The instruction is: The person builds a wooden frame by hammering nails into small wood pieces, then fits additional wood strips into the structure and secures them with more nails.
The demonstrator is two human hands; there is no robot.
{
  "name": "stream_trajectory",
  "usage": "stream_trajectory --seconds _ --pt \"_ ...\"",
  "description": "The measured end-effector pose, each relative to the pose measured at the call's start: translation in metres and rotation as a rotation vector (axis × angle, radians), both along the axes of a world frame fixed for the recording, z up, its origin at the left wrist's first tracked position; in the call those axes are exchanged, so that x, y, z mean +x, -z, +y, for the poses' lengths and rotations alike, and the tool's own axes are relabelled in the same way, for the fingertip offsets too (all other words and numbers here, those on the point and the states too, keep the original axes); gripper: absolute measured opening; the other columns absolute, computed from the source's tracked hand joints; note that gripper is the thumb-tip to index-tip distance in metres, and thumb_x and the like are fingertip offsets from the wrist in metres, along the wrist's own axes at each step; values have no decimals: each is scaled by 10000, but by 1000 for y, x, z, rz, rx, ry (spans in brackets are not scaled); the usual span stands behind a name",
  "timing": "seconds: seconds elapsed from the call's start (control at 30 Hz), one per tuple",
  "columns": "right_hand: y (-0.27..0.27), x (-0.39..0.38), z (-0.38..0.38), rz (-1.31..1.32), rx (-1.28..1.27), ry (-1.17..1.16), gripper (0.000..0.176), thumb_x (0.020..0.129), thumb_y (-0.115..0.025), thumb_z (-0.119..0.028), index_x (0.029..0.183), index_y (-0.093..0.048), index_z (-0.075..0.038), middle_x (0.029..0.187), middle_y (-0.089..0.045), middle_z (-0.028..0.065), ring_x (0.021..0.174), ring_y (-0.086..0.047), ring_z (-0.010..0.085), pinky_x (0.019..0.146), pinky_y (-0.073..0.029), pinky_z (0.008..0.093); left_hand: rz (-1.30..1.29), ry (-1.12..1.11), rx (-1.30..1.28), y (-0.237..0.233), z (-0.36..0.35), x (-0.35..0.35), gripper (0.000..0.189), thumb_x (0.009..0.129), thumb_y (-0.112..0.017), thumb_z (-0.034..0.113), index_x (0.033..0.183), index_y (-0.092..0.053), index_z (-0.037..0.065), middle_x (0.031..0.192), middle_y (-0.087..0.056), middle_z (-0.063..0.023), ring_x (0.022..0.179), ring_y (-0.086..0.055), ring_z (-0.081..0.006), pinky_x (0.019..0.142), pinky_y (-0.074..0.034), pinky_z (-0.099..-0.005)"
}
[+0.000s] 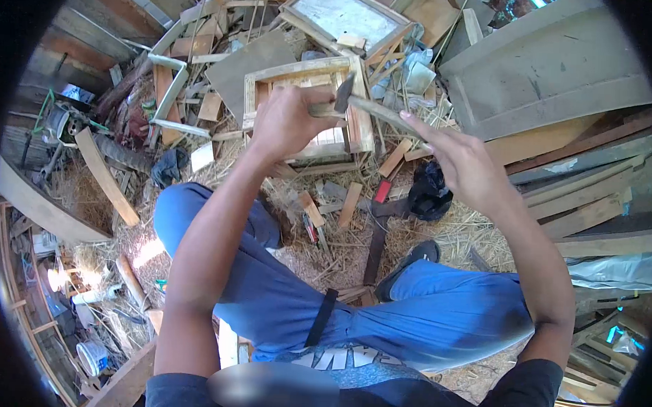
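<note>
A small wooden frame or box (258,78) with an open middle sits on the scrap-covered ground in front of me. My left hand (289,120) is over its near left part, with bent fingers. A bit of pale wood shows between thumb and forefinger, but what the fingers grip is hidden. My right hand (462,161) is closed around the wooden handle of a hammer (376,110). The hammer's dark metal head is just beside my left fingertips, above the right part of the frame.
Wood offcuts (350,204), a black plastic bag (430,191) and a dark metal square (375,252) lie near my feet. A framed pane (347,18) leans behind. A large grey panel (546,68) and stacked boards (591,213) stand right; a curved plank (106,174) lies left.
</note>
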State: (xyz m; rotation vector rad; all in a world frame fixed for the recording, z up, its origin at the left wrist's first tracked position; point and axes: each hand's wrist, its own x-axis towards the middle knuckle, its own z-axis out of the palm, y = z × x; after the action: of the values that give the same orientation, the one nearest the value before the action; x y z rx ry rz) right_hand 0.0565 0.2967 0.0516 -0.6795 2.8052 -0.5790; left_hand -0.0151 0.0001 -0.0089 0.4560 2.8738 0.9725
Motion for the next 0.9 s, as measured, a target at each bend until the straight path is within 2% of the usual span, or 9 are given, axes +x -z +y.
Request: stream_trajectory --seconds 0.07,0.13,0.2,0.33,0.43,0.57,0.7,0.83,0.9 --pt "-12 -6 -1 72 65 -50 532 1020 -555 13 1543 -498 -63 1216 -718 221 756 -640 313 762 -543 373 -43 -53 -90 -2 0 0 403 774 -885 399 1130 -817 222 901 -772 -166 878 -756 -339 819 -579 -456" --pt "-6 -5 -6 376 -511 35 663 1003 -504 17 1574 -461 -317 1118 -723 191 983 -722 393 820 -593 477 32 -45 -47 6 1 3 420 761 -893 421 1131 -817 237 904 -778 -152 872 -751 -349 818 -577 -467" --pt "5 -2 1 408 -511 26 695 981 -505 38 1573 -464 -322 1122 -716 195 996 -716 395 819 -591 483 81 -17 -23 17 -2 0 433 757 -894 431 1140 -815 246 917 -784 -137 881 -750 -353 823 -578 -472" --pt "-17 -8 -2 -36 197 8 683 956 -488 117 1587 -440 -139 1435 -622 200 1145 -707 359 924 -590 441 117 -6 -8 7 -1 -1 449 768 -885 454 1157 -813 244 892 -781 -148 865 -751 -355 835 -580 -477" --pt "7 -4 -6 459 -649 61 655 993 -534 10 1563 -483 -307 1111 -714 189 954 -710 405 842 -576 490 -75 -63 -120 1 2 1 475 767 -885 466 1171 -807 228 904 -786 -129 880 -755 -337 849 -578 -481" --pt "-16 -3 -2 -23 191 10 636 985 -500 87 1574 -465 -150 1407 -642 198 1086 -730 331 892 -589 446 -18 -24 -59 -3 2 -1 502 770 -886 462 1183 -804 189 872 -778 -150 867 -758 -330 836 -577 -471" --pt "6 -3 -8 431 -684 40 655 992 -528 21 1564 -482 -295 1176 -710 210 1003 -711 424 872 -600 476 39 -16 -14 11 -1 4 504 761 -894 456 1179 -805 188 897 -778 -164 877 -757 -330 833 -576 -462" --pt "-19 -1 0 5 109 15 655 977 -544 54 1572 -473 -210 1181 -704 252 993 -714 425 870 -596 461 39 -12 -51 4 1 -1 497 758 -901 431 1173 -805 175 932 -781 -169 898 -755 -339 843 -575 -458" --pt "-8 -5 -3 183 -236 41 665 972 -561 41 1567 -482 -247 1110 -704 246 936 -703 435 835 -579 472 58 -7 3 11 -1 0 493 750 -908 419 1167 -808 175 925 -775 -181 898 -752 -348 835 -570 -461"
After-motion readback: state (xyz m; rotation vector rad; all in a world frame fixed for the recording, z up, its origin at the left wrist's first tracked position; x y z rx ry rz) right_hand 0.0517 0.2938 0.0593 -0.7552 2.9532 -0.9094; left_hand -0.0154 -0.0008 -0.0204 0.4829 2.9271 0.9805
